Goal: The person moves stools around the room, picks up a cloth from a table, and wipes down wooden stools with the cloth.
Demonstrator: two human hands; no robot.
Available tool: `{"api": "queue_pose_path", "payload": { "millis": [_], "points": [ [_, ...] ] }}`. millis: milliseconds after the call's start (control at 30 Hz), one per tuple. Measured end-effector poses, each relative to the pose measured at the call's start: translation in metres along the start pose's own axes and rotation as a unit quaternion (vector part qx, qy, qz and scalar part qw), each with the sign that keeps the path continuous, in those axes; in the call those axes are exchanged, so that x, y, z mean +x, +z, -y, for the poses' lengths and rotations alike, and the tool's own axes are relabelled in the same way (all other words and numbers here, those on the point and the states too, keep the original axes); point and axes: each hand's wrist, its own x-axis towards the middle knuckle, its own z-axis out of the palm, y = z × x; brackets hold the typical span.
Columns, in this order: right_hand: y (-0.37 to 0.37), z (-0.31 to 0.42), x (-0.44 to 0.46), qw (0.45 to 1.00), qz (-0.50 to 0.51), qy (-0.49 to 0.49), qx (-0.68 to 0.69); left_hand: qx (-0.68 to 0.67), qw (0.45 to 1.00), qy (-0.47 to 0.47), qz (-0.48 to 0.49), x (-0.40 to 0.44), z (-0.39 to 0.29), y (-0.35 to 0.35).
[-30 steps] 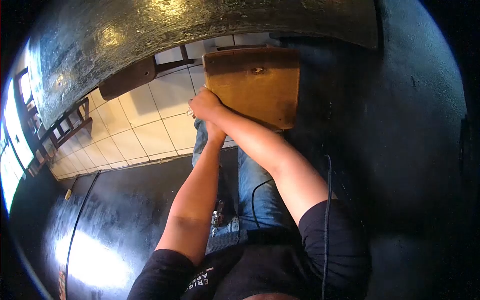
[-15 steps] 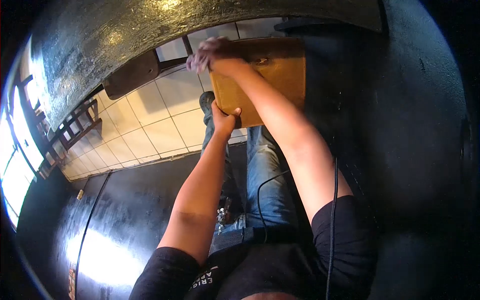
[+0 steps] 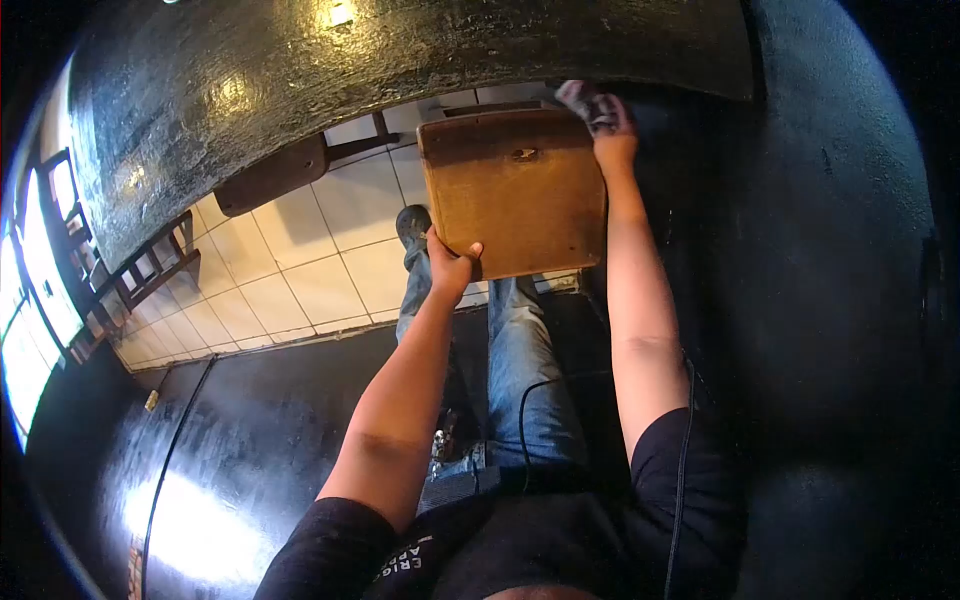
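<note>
A squarish brown wooden seat (image 3: 515, 200) with a dark knot mark near its far edge is in front of me. My left hand (image 3: 453, 268) grips its near left corner, thumb on top and fingers hidden beneath. At the far right corner is my right hand (image 3: 614, 140), closed on a bunched, dark and pinkish cloth (image 3: 588, 104). That cloth is partly blurred and lies at the seat's edge. What supports the seat underneath is mostly hidden.
A dark glossy tabletop (image 3: 400, 60) curves across beyond the seat. Below it are another brown seat (image 3: 270, 185) and pale floor tiles (image 3: 305, 255). A dark wall (image 3: 780, 300) stands at right. A thin black cable (image 3: 522, 420) crosses my jeans; wooden furniture (image 3: 150, 270) is at left.
My right hand has swept with the cloth from the seat's far left corner to its far right side. The left hand keeps its hold. The view has shifted slightly.
</note>
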Motion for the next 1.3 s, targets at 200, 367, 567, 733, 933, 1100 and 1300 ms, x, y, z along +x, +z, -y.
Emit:
{"api": "queue_pose_path", "payload": {
  "millis": [200, 367, 567, 733, 933, 1100, 1300],
  "points": [
    [-0.034, -0.075, -0.091, 0.980, 0.001, 0.171, 0.099, -0.007, 1.000, -0.029, 0.011, -0.002, -0.013, 0.003],
    [-0.064, -0.050, -0.192, 0.892, -0.029, 0.444, 0.085, -0.047, 0.997, -0.054, 0.023, 0.002, -0.002, -0.001],
    [-0.042, -0.003, -0.225, 0.817, -0.172, 0.405, 0.372, -0.032, 0.999, -0.036, 0.022, 0.002, 0.004, -0.004],
    [0.011, -0.025, -0.263, 0.549, -0.216, 0.577, 0.566, -0.039, 0.997, -0.059, 0.017, 0.001, -0.002, -0.005],
    [0.113, -0.032, -0.356, 0.491, 0.150, 0.478, 0.712, -0.037, 0.997, -0.060, 0.033, 0.000, -0.010, -0.006],
    [0.090, -0.018, -0.309, 0.456, -0.060, 0.538, 0.706, -0.026, 0.998, -0.051, 0.034, 0.000, -0.011, -0.006],
    [-0.023, -0.066, -0.221, 0.571, -0.124, 0.511, 0.630, -0.015, 0.997, -0.074, 0.035, 0.001, -0.012, -0.008]
  ]
}}
